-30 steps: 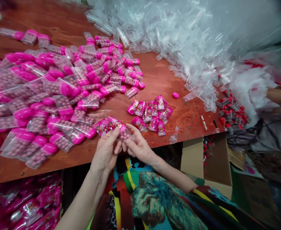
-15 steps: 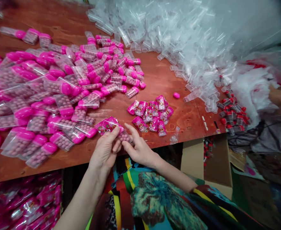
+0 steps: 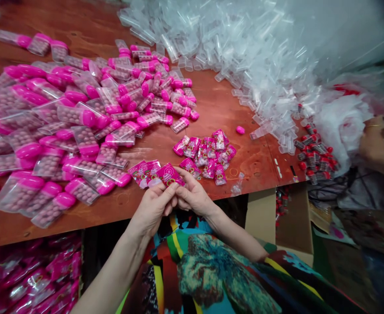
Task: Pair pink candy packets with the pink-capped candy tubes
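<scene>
A printed pink wrapper [image 3: 170, 173] is held up between my two hands, near the table's front edge. My left hand [image 3: 154, 203] pinches its lower edge, thumb on top. At the wrapper's right side, my right hand [image 3: 195, 194] is closed with its thumb by the lower corner and a finger along the edge. Whether a candy container sits inside or behind the wrapper cannot be made out. Just left of it, a few flat pink wrappers [image 3: 143, 171] lie on the table. Beyond my right hand is a small pile of wrapped pink packets [image 3: 210, 155].
Pink-capped containers of pink balls [image 3: 84, 139] cover the table's left. Clear empty tubes [image 3: 231, 48] are heaped at the back, with a loose pink cap [image 3: 240, 130] nearby. Red-capped tubes [image 3: 319, 157], a cardboard box [image 3: 295, 222] and another person's hand [image 3: 377, 139] are at right.
The clear container of pink balls seen in my hands is out of sight. A pink wrapper is now between my fingers, and my hands are closer together. The other person's hand shows more.
</scene>
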Tool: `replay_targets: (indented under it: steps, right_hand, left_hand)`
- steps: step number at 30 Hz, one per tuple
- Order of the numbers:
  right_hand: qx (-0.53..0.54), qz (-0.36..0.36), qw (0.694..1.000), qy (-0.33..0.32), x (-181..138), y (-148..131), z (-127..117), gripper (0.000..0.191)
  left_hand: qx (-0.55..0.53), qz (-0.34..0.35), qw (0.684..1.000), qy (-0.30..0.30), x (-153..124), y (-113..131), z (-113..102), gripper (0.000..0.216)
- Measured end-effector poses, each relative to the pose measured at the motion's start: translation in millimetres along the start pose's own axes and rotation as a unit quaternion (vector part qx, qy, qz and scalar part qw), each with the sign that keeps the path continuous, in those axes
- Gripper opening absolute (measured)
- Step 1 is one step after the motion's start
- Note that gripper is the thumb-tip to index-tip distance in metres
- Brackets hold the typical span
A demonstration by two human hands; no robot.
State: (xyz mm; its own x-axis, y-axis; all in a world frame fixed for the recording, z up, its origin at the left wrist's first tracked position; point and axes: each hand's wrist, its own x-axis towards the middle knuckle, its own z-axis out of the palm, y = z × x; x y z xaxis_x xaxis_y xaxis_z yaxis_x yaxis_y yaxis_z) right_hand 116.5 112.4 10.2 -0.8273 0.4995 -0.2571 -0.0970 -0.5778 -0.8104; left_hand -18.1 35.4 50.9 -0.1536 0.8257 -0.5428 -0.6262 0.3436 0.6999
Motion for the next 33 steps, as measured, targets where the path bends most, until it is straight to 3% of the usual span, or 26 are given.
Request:
replay_targets:
  steps: [8, 17, 23, 27, 30, 33]
  right_hand:
    - [-0.017, 0.003, 0.999, 0.03, -7.8, 3.2, -15.8, 0.082]
    - [-0.003, 0.007, 1.0, 0.011, -7.4, 10.0, -18.8, 0.082]
    - [-0.01, -0.003, 0.998, 0.054, -7.7, 16.4, -11.6, 0.084]
    - [-0.049, -0.024, 0.994, 0.095, -15.3, -0.2, -16.9, 0.08]
    - [-0.134, -0.105, 0.967, 0.191, -24.6, -32.8, -29.1, 0.083]
    - [-0.281, -0.187, 0.895, 0.291, -27.1, -59.6, -31.6, 0.089]
  left_hand:
    - [0.009, -0.005, 0.999, -0.039, -0.3, -5.5, 7.5, 0.047]
    - [0.032, 0.011, 0.998, -0.049, -0.5, -13.6, 2.9, 0.048]
    - [0.023, 0.001, 0.998, -0.057, 3.3, -16.2, 5.0, 0.055]
    - [0.028, -0.026, 0.997, -0.063, -0.6, -15.9, 8.3, 0.049]
    - [0.056, -0.039, 0.996, -0.057, -10.4, -13.8, 4.0, 0.05]
    - [0.075, -0.02, 0.997, -0.017, -20.9, -7.5, -8.5, 0.046]
